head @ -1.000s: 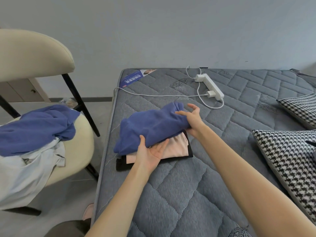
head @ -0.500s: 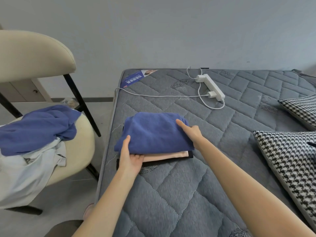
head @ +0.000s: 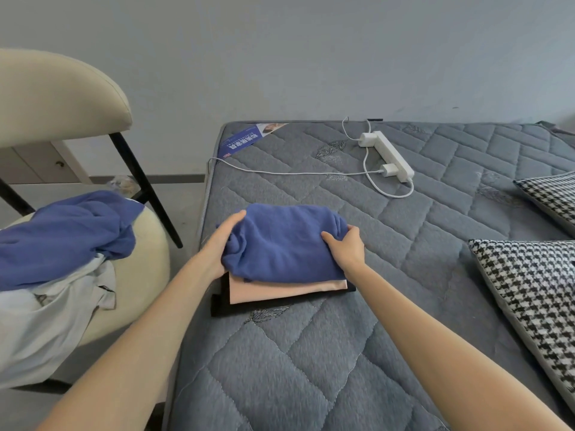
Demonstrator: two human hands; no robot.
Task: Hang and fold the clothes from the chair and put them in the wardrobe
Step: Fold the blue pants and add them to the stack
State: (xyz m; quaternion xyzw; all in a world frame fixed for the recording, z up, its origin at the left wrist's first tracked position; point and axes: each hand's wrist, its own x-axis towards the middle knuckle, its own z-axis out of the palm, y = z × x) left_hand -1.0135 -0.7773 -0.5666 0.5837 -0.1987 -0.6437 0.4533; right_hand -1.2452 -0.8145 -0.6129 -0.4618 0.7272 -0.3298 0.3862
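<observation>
A folded blue garment (head: 280, 244) lies on top of a folded peach garment (head: 286, 290) and a folded black one (head: 224, 307), stacked on the grey mattress (head: 311, 368). My left hand (head: 217, 244) grips the blue garment's left edge, its thumb lying over the top. On the right edge my right hand (head: 347, 247) grips the same garment, fingers curled round it. On the cream chair (head: 143, 275) at the left lie a crumpled blue garment (head: 65, 237) and a pale light-blue one (head: 46, 321).
A white power strip (head: 389, 155) with a plugged charger and cable lies at the mattress's far side. Two houndstooth pillows (head: 529, 300) sit at the right. A blue leaflet (head: 245, 140) lies at the far left corner. The wall stands behind.
The blue garment was laid down on the stack. My left hand moved from the front edge up to the left edge, and my right hand shifted to the right edge.
</observation>
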